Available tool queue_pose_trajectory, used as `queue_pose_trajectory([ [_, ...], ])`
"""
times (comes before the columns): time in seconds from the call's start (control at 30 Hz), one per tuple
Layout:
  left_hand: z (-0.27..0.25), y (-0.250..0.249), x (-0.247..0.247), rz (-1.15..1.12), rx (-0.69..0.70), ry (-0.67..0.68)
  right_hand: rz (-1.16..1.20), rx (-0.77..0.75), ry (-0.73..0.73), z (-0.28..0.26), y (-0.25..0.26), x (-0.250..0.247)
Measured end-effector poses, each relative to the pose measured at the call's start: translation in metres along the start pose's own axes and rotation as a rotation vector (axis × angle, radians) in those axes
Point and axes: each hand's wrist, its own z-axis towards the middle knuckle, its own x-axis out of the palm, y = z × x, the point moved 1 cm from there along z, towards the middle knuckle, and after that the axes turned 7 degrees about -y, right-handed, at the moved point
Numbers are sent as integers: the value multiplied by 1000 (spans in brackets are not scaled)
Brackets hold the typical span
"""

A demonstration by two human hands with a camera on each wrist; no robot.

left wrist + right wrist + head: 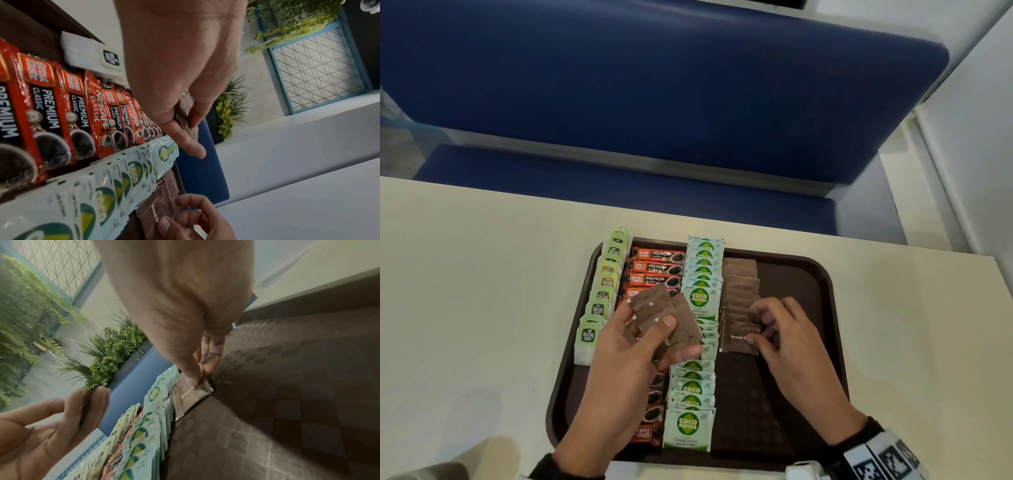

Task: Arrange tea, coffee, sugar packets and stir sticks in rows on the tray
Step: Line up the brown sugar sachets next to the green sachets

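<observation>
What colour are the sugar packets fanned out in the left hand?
Brown, with small white lettering. The brown sugar packets in the left hand show best in the head view.

The left hand (640,346) and its fanned brown packets (666,318) cover the middle of the coffee row (654,270). The right hand (784,329) hides the end of the print on the nearest brown sugar packet (736,337). Both forearms run off the bottom edge.

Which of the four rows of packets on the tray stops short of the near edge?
The brown sugar row, rightmost of the four. It ends mid-tray by the right hand, while the tea, coffee and coco sugar rows run further toward the near edge.
</observation>
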Motion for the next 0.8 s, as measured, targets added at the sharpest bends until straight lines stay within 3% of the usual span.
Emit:
queue_pose_trajectory([
  [0.27,1,2,3,4,-9,-13,0,18,-54,-1,2,-3],
  [0.37,0,7,6,29,0,-9,204,34,-141,-5,22,-12],
  [0.5,-3,13,15,95,32,12,606,127,-12,-13,60,-16],
  [0.7,-5,9,31,38,-17,36,681,187,13,-5,67,-16],
  [0.8,-2,5,28,61,-15,72,723,265,105,-1,60,-22],
])
